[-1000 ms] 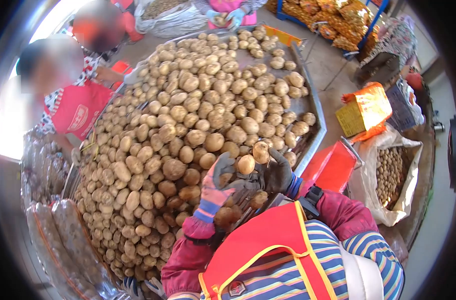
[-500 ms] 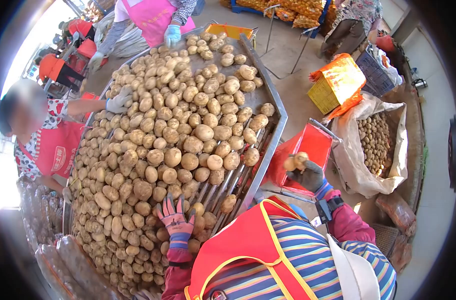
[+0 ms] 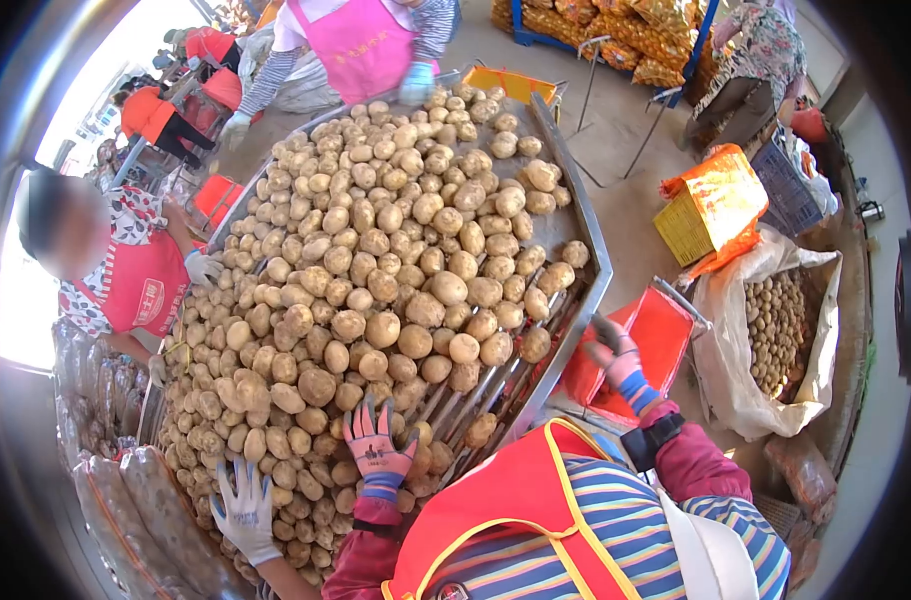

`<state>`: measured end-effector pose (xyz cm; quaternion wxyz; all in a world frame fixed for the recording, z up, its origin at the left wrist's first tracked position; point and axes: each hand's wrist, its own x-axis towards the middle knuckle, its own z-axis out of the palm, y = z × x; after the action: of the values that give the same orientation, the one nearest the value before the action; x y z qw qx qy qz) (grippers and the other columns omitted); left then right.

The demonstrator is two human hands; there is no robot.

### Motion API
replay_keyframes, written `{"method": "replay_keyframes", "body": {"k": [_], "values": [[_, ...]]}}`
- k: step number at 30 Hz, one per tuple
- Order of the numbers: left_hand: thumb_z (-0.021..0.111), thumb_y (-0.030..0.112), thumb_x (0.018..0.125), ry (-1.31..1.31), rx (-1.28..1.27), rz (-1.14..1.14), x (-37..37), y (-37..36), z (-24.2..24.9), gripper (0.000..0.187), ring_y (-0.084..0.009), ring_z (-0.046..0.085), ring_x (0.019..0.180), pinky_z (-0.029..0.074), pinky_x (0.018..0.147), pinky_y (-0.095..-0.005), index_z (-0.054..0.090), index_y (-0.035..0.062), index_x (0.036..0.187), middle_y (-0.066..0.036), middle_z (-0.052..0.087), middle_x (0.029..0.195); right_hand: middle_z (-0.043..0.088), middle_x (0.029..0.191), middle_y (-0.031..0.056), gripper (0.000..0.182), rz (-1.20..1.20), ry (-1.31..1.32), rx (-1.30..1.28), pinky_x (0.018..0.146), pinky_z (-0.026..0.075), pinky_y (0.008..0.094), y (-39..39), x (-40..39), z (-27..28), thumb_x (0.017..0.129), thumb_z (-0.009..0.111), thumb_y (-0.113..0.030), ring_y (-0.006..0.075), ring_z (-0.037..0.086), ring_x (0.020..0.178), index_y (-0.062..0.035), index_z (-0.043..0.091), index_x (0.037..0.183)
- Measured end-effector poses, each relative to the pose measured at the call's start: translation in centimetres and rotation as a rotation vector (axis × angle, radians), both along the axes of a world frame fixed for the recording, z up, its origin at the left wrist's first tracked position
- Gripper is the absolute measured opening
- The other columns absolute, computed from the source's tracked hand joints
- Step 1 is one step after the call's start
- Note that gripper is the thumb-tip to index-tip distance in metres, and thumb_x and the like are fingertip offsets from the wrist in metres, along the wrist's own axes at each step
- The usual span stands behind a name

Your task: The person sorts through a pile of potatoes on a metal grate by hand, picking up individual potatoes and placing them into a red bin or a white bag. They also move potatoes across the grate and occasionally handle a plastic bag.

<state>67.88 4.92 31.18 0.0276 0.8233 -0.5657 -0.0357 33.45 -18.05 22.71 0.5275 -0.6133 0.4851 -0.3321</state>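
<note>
A large heap of potatoes [image 3: 383, 328] covers the slatted metal sorting table [image 3: 594, 280]. My left hand [image 3: 381, 452], in a pink and grey glove, rests on the potatoes near the table's close edge, its fingers spread and gripping nothing. My right hand [image 3: 618, 362], gloved in grey and pink, is over the near side of a red bin [image 3: 658, 335] beside the table. Its fingers are apart and no potato shows in it. What lies inside the bin is hidden.
A co-worker's white-gloved hand [image 3: 246, 512] is on the potatoes left of mine. Two people in pink aprons stand around the table. To the right are a white sack of potatoes [image 3: 776, 325], a yellow crate [image 3: 684, 228] and a blue crate [image 3: 788, 190].
My right hand has let go of the potatoes it held and now shows empty by the red bin. A co-worker's white-gloved hand has come in at lower left. The view has shifted.
</note>
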Motion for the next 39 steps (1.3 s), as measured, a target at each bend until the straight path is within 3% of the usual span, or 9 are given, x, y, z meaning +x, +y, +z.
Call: {"method": "replay_keyframes", "body": {"k": [2,4,8,16,21,30,33,38,39], "values": [[0.07,0.046,0.068,0.004,-0.033,0.0,0.0,-0.2,0.1,0.069,-0.0329,0.031,0.129,0.016,0.11,-0.0515,0.05,0.0072,0.122,-0.017,0.037,0.139,0.043,0.134,0.0207,0.074,0.351,0.477,-0.525,0.104,0.033,0.0455,-1.1,4.4,3.3,0.07,0.074,-0.038,0.038,0.041,0.125,-0.0114,0.046,0.133],[0.07,0.045,0.067,-0.013,-0.077,0.003,-0.1,-0.3,0.3,0.068,-0.033,0.034,0.127,0.017,0.11,-0.0517,0.051,0.007,0.12,-0.017,0.039,0.137,0.031,0.143,0.0215,0.086,0.63,0.938,-0.457,0.109,0.019,0.0549,-1.0,9.1,5.4,0.062,0.075,-0.05,0.0451,0.025,0.133,-0.0194,0.043,0.136],[0.073,0.041,0.062,0.015,-0.102,-0.012,0.5,-0.1,-0.6,0.071,-0.035,0.038,0.124,0.021,0.108,-0.0536,0.053,0.005,0.119,-0.02,0.043,0.134,0.021,0.15,0.0154,0.093,0.659,1.136,-0.354,0.106,0.009,0.0663,-2.9,13.8,4.1,0.061,0.074,-0.056,0.0472,0.014,0.136,-0.0291,0.035,0.141],[0.07,0.047,0.065,0.113,-0.066,-0.005,1.3,-0.2,-0.4,0.066,-0.034,0.042,0.119,0.022,0.106,-0.0543,0.055,0.0136,0.121,-0.017,0.045,0.131,0.021,0.15,0.0097,0.096,0.702,1.099,-0.49,0.105,0.011,0.0687,-11.1,21.0,5.4,0.062,0.074,-0.057,0.0409,0.015,0.139,-0.0348,0.029,0.143],[0.068,0.06,0.064,0.09,0.274,-0.087,0.7,-4.0,-1.0,0.091,-0.0434,0.026,0.133,0.007,0.109,-0.0606,0.036,0.0235,0.141,-0.02,0.033,0.142,0.01,0.152,0.0133,0.107,0.714,1.13,-0.494,0.105,0.012,0.068,-15.2,22.8,5.0,0.052,0.081,-0.056,0.0412,0.014,0.139,-0.0361,0.027,0.143],[0.067,0.057,0.068,0.058,0.39,-0.415,-0.2,-13.1,-6.0,0.081,-0.0488,0.007,0.137,0.006,0.105,-0.0677,0.031,0.0437,0.14,-0.018,0.013,0.152,0.013,0.153,0.014,0.088,0.668,1.14,-0.351,0.108,0.015,0.0627,-18.4,23.6,3.4,0.069,0.072,-0.052,0.0345,0.013,0.141,-0.0401,0.026,0.143],[0.068,0.052,0.07,0.137,0.333,-0.251,-1.4,-18.4,-3.7,0.082,-0.0484,0.007,0.137,0.011,0.105,-0.0652,0.029,0.0429,0.141,-0.017,0.01,0.152,0.017,0.153,0.0131,0.081,0.648,1.081,-0.303,0.109,0.02,0.0585,-18.9,23.4,3.3,0.074,0.071,-0.044,0.0358,0.015,0.14,-0.0391,0.027,0.143],[0.065,0.045,0.078,0.027,0.26,-0.299,2.8,-26.7,-5.6,0.083,-0.0436,0.006,0.139,0.016,0.106,-0.0621,0.02,0.0299,0.147,-0.012,0.005,0.154,0.046,0.135,0.0148,0.062,0.338,0.519,-0.604,0.106,0.032,0.0426,-18.4,19.1,2.5,0.077,0.069,-0.031,0.0318,0.043,0.126,-0.0175,0.046,0.133],[0.065,0.042,0.079,0.027,0.311,-0.301,3.1,-27.1,-3.5,0.083,-0.0383,0.012,0.14,0.018,0.108,-0.059,0.019,0.0284,0.147,-0.01,0.018,0.152,0.047,0.134,0.0149,0.062,0.315,0.512,-0.645,0.106,0.031,0.0433,-16.9,17.9,3.3,0.077,0.07,-0.031,0.0325,0.043,0.125,-0.0148,0.046,0.132]]}}
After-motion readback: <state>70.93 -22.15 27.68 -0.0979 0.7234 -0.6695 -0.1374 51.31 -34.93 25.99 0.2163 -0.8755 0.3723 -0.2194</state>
